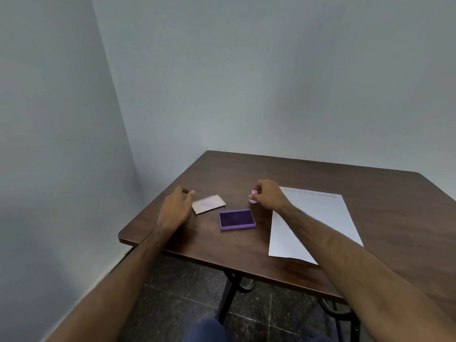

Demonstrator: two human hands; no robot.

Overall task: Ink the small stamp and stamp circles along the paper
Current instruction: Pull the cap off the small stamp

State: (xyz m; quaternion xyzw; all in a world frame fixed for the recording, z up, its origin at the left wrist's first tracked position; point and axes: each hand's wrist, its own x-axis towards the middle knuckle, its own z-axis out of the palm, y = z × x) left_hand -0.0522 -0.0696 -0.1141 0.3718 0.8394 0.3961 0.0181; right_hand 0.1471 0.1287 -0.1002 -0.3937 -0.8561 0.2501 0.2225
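Observation:
My right hand [267, 195] grips a small pink stamp [253, 196], held upright just above the table, behind the ink pad's far right corner. The purple ink pad [237, 219] lies open, its dark inked face up. A white sheet of paper [318, 218] lies to the right, with a row of several faint stamped circles [310, 193] along its far edge; my right forearm crosses its near left part. My left hand [176, 208] hovers left of the pad, fingers loosely apart and holding nothing, beside a beige lid [208, 204].
The beige lid, with a faint purple smear, lies left of the ink pad. The dark wooden table [382, 218] stands in a corner between two grey walls; its left edge runs close to my left forearm. Dark tiled floor and black table legs show below.

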